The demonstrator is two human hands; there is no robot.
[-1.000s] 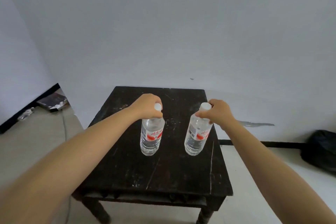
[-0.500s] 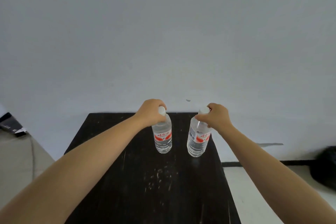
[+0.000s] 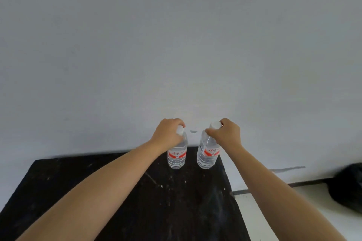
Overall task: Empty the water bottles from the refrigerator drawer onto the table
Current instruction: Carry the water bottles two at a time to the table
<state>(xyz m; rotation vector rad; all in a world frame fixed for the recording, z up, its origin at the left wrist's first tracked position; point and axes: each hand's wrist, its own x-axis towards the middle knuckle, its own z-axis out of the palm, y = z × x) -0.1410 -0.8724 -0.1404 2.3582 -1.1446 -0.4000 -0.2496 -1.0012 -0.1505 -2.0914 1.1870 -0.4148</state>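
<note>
Two clear water bottles with red-and-white labels and white caps stand side by side near the far right corner of the black table (image 3: 98,191). My left hand (image 3: 168,135) grips the neck of the left bottle (image 3: 177,157), fingers curled round it just under the cap. My right hand (image 3: 225,135) grips the neck of the right bottle (image 3: 207,157), which leans a little to the right. Both bottle bases look to be on or right at the tabletop. The refrigerator drawer is out of view.
A plain white wall rises right behind the table's far edge. The table's right edge runs close beside the right bottle, with white floor beyond it. A black bag (image 3: 348,188) lies on the floor at the far right, against a dark skirting line.
Both hands have carried the bottles farther across the table toward its far edge and the wall. The view has closed in on the table, so the tabletop fills more of the frame.
</note>
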